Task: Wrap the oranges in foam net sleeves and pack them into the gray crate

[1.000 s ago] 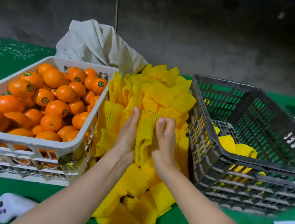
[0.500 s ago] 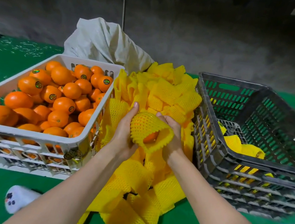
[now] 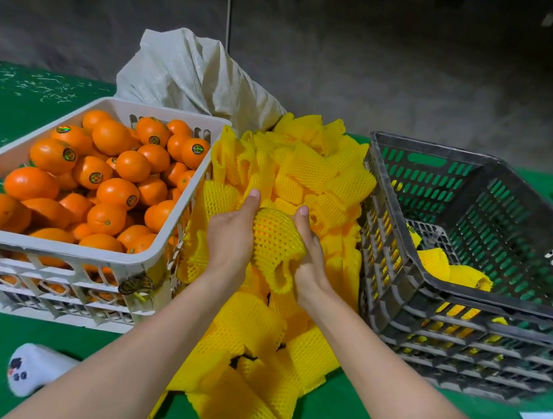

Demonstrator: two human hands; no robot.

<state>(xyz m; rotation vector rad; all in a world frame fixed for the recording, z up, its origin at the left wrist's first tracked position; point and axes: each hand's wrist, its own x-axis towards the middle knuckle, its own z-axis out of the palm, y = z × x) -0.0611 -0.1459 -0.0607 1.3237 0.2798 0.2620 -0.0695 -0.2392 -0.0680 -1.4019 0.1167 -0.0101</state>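
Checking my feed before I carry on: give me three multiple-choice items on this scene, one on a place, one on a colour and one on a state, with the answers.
1. On which side of the pile of foam net sleeves does the gray crate stand?
A. Its left
B. Its right
C. Behind it

2. What colour are the sleeves?
A. Yellow
B. White
C. Pink

3. What is the state of the orange being worked on?
A. Lying bare and untouched
B. Already lying in the gray crate
C. Held by the left hand and right hand, with a sleeve over it

Answers:
1 B: the gray crate stands against the pile's right edge.
2 A: every sleeve in the pile is yellow.
3 C: both hands grip the orange and netting covers its top.
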